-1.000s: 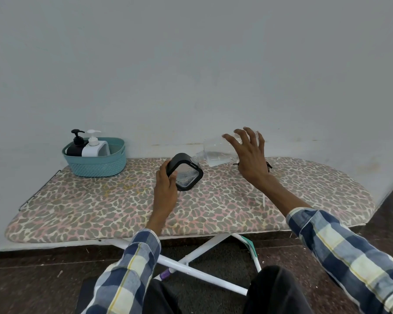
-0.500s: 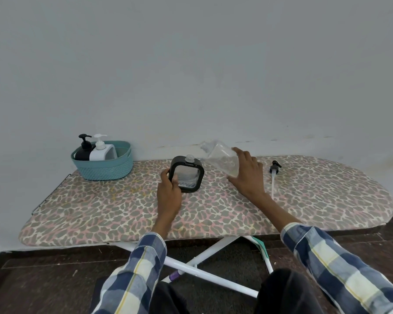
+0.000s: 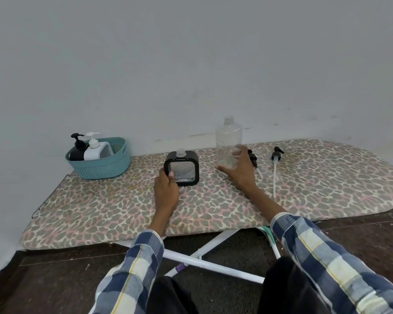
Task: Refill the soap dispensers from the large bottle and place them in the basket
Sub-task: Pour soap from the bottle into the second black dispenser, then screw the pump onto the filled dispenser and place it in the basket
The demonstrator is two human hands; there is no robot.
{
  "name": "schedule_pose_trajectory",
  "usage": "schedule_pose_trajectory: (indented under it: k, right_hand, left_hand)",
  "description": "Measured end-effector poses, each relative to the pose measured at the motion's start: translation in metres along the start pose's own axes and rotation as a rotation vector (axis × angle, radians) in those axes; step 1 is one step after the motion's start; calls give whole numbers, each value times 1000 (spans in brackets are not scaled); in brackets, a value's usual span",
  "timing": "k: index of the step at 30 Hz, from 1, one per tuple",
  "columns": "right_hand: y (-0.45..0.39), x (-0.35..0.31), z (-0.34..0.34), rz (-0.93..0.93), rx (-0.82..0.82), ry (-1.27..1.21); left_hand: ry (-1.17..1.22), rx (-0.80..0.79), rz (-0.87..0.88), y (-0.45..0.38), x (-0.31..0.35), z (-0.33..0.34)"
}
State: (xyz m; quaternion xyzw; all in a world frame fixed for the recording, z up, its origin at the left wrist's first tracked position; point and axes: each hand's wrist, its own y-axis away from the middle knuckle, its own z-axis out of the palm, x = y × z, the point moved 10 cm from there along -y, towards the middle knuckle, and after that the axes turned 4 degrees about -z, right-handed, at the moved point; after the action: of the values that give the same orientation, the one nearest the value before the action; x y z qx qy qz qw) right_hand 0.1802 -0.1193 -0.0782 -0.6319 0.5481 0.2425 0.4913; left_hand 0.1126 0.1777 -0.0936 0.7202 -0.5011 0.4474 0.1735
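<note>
The large bottle (image 3: 228, 143) stands upright on the board (image 3: 315, 177), uncapped, clear, and nearly drained; whether any liquid is left at its base I can't tell. The right hand (image 3: 238, 171) is at its lower part, fingers spread and only loosely curved around the base, thumb out toward 9 o'clock; it touches the bottle but does not clamp it.

At 9 o'clock from the bottle sits the square dispenser (image 3: 183, 168), black-framed with a clear window, upright, its neck open at the top. Through the window some clear liquid with bubbles shows low down. The left hand (image 3: 166, 189) grips its lower left corner, fingers wrapped round the frame edge.

2 pumps lie flat on the board at 3 o'clock from the bottle: the near pump (image 3: 253, 160), partly hidden behind the right hand, and the far pump (image 3: 276, 166), tubes pointing toward the person.

The basket (image 3: 100, 166) is at the board's left end, by the wall. In it stand 2 dispensers side by side, the black one (image 3: 77, 149) left and the white one (image 3: 94, 150) right, both with pumps fitted.
</note>
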Motion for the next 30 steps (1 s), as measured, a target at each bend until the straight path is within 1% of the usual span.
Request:
schedule_pose_trajectory:
  k: [4,6,10,12,14,15,19,20,21,24,30]
  right_hand:
    - [0,9,5,55,-82,48]
    - [0,13,6,63,-155,93]
    - [-7,16,-4,55,-322,314]
    - [-16,18,-13,15,-363,375]
    - [-28,23,-28,-19,-339,425]
    - [-34,26,-36,-17,-297,427]
    - [-48,33,-73,-3,-41,345]
    - [-49,37,-77,8,-14,342]
    - [-50,41,-77,16,-16,358]
    - [-58,55,-67,17,-100,488]
    - [-65,68,-60,73,-185,574]
  left_hand:
    - [-45,-20,31,1,3,3]
    - [-49,-26,41,1,4,4]
    - [-54,-20,56,1,6,4]
    - [-53,-22,55,2,7,3]
    - [-44,-22,51,3,7,3]
    - [-43,-22,50,4,7,3]
    - [-40,-24,52,4,8,4]
    - [-39,-26,48,4,8,4]
    - [-37,-29,43,3,7,4]
    - [-35,-36,43,2,7,5]
    - [-31,-28,41,1,5,5]
